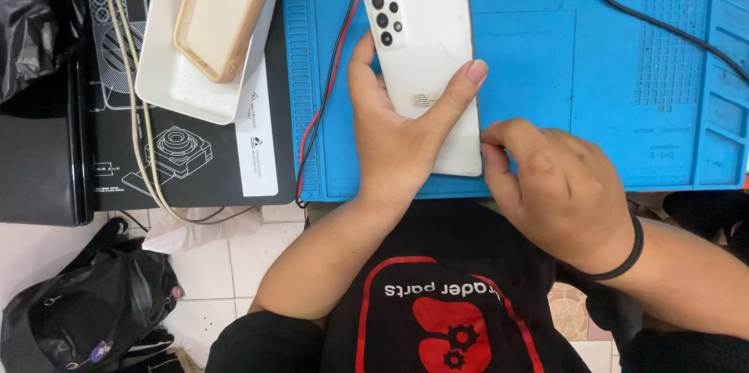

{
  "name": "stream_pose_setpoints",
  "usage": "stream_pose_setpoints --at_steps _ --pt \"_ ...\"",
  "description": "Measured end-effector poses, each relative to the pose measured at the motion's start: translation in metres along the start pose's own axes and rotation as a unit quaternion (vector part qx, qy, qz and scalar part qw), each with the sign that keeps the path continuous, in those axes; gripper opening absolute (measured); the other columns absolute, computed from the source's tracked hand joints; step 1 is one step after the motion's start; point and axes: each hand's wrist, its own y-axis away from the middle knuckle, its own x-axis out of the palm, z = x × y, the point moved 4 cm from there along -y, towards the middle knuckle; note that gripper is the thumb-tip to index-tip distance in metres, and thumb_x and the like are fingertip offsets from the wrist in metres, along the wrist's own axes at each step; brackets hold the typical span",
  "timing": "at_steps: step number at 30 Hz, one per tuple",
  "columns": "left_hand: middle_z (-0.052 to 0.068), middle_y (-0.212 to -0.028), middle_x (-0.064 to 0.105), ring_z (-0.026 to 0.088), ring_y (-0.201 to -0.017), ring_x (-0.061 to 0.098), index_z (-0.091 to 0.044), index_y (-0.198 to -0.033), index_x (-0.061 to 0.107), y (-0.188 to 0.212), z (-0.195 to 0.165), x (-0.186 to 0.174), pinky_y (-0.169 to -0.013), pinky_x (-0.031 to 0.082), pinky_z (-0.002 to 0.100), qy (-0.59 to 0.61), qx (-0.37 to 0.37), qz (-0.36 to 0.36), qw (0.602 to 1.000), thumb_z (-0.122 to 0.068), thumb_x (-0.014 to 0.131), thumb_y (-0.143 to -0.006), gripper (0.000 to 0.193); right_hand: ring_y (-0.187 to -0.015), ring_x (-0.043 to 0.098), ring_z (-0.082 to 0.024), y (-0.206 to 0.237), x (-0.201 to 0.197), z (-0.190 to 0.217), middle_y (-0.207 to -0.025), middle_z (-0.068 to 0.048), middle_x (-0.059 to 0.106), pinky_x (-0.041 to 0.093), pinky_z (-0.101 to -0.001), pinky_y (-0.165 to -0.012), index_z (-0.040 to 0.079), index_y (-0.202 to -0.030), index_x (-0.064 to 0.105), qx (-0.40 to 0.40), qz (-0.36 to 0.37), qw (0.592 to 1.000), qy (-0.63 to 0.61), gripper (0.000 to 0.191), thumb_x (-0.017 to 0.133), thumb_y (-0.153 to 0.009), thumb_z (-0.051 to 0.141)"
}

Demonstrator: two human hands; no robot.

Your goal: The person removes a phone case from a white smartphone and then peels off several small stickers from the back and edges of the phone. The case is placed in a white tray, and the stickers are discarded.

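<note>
On the blue mat, left hand grasps the white phone; right hand pinches its edge

The left hand covered the near left part of the phone, and the phone's far corner touched the top edge of the picture. The right hand hid whatever its fingertips pinched at the phone's right edge. The case and tray were cut off at the top. The mat ran out at top and right.
</note>
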Motion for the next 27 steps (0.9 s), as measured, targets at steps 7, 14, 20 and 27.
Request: stream_pose_setpoints --at_steps 7,14,20,27 --pt "0.016 -0.111 0.071 0.017 -0.095 0.075 0.007 -0.143 0.036 0.001 -0.001 0.002 -0.081 0.064 0.027 -0.025 0.007 -0.006 1.000 -0.024 0.088 -0.082 0.086 -0.079 0.062 -0.035 0.002 0.016 -0.009 -0.095 -0.015 0.060 0.051 -0.0433 -0.069 -0.001 -0.111 0.047 -0.054 -0.019 0.998 -0.004 0.036 0.070 -0.087 -0.014" --pt "0.016 -0.112 0.070 0.017 -0.097 0.075 0.008 -0.146 0.035 0.000 -0.001 0.003 -0.081 0.064 0.027 -0.055 0.012 -0.011 0.998 -0.025 0.089 -0.082 0.089 -0.081 0.067 -0.031 0.002 0.014 -0.009 -0.095 -0.012 0.065 0.053 -0.0403 -0.073 0.000 -0.113 0.047 0.035 0.010 0.993 -0.110 0.040 0.072 -0.083 -0.008" --pt "0.016 -0.115 0.069 0.017 -0.100 0.075 0.007 -0.146 0.034 0.000 0.000 0.002 -0.085 0.064 0.028 -0.024 0.009 -0.004 1.000 -0.025 0.087 -0.085 0.087 -0.073 0.068 -0.031 0.001 -0.001 -0.001 -0.095 -0.014 0.071 0.052 -0.0387 -0.062 -0.004 -0.112 0.051 0.018 -0.006 0.999 -0.035 0.040 0.077 -0.082 -0.004" --pt "0.017 -0.113 0.070 0.018 -0.098 0.076 0.008 -0.146 0.034 0.005 0.000 0.005 -0.082 0.065 0.028 -0.033 0.008 -0.009 0.999 -0.027 0.087 -0.084 0.089 -0.075 0.067 -0.027 0.009 0.010 -0.001 -0.097 -0.010 0.068 0.052 -0.0364 -0.064 -0.002 -0.118 0.051 0.009 -0.018 1.000 0.023 0.036 0.077 -0.094 -0.005"
